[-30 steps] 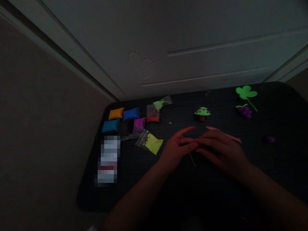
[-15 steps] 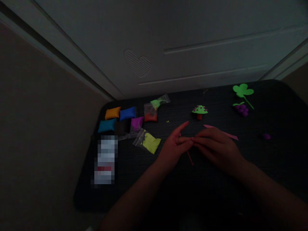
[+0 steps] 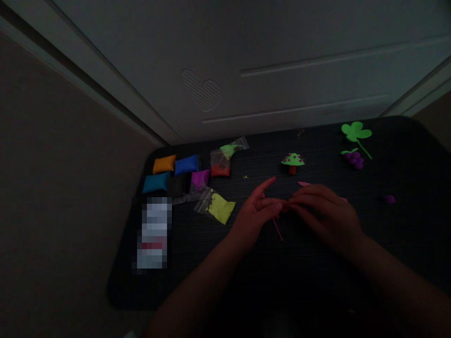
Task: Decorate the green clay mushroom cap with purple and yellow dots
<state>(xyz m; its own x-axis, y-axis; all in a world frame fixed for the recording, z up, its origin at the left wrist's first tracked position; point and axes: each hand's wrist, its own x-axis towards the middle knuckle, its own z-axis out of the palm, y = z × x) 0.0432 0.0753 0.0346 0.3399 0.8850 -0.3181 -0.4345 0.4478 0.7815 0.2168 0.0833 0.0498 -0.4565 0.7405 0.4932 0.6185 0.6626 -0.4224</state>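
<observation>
In dim light my left hand [image 3: 255, 216] and my right hand [image 3: 322, 213] meet fingertip to fingertip over a dark table [image 3: 218, 263]. The left forefinger sticks out; its other fingers pinch toward the right fingertips. What they pinch is too small to make out. A thin pink stick [image 3: 277, 230] lies just below the fingertips. A flat pink tool [image 3: 303, 184] shows behind the right hand, partly hidden by it.
Bags of coloured clay lie at the left: orange [image 3: 164, 164], blue [image 3: 186, 164], teal [image 3: 155, 182], purple [image 3: 200, 179], red [image 3: 220, 168], yellow-green [image 3: 219, 207]. A clay mushroom [image 3: 292, 161], green clover [image 3: 355, 131], purple grapes [image 3: 354, 158] and a purple lump [image 3: 389, 199] sit farther back. A white door stands behind.
The camera shifted slightly, so things sit a little lower left. My right hand has slid a bit up over the pink tool. The hands stay joined at the fingertips.
</observation>
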